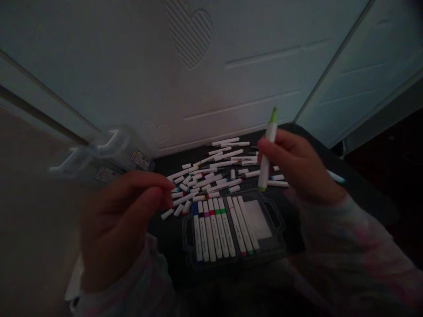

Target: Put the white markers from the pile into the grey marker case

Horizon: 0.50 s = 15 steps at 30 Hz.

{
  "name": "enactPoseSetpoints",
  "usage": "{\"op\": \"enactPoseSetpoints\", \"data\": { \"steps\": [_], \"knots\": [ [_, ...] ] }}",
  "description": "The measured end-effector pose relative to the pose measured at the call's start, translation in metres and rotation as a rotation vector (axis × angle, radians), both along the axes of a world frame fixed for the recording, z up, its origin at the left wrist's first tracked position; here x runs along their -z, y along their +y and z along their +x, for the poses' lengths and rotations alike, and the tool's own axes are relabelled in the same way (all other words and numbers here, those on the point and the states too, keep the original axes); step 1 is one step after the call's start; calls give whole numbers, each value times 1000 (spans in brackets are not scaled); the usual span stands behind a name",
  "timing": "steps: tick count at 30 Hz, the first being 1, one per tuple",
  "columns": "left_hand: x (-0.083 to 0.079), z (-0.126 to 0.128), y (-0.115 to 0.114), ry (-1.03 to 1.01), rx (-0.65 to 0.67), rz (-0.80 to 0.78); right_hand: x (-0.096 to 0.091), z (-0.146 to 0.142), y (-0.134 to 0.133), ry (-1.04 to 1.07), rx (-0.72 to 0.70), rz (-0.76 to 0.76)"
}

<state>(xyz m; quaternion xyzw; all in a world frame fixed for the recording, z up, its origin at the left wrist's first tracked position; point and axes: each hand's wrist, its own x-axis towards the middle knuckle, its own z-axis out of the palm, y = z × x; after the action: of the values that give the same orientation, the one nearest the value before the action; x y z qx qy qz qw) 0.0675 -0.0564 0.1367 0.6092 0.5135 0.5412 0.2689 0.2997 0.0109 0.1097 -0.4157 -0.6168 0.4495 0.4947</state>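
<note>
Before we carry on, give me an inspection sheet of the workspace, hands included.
Surface: dark table, dimly lit.
Job's things: green marker, uncapped, tip up; open case, nine markers inside.
Clutter: loose markers and caps strewn beyond the case.
Hands: right hand holds the green marker; left hand has fingertips nearly together, contents unclear.
Cables: nothing seen.
Surroundings: pale panel with heart reliefs behind; clear boxes at left.

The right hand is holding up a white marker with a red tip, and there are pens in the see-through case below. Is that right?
Not quite: the tip is green, not red, as the head view shows. The right hand is holding up a white marker, and there are pens in the see-through case below.
</note>
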Motion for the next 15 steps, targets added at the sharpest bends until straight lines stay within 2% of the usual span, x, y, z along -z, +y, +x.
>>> {"op": "enactPoseSetpoints", "data": {
  "steps": [3, 5, 7, 10, 12, 15],
  "knots": [
    [29, 0, 11, 137, 41, -84, 36, -3, 6, -171, -18, -33],
    [49, -3, 22, 123, -35, -119, 58, -4, 10, -261, 18, -57],
    [67, -9, 32, 23, -161, -65, 72, -7, 11, -332, 62, -31],
    [86, -17, 40, 37, -285, 3, 78, -10, 8, -415, 22, 23],
    [93, -20, 41, 130, -290, -17, 78, -11, 6, -406, -2, 16],
    [99, -20, 39, 278, -303, -27, 80, -10, 7, -291, 45, -31]
  ]
}}
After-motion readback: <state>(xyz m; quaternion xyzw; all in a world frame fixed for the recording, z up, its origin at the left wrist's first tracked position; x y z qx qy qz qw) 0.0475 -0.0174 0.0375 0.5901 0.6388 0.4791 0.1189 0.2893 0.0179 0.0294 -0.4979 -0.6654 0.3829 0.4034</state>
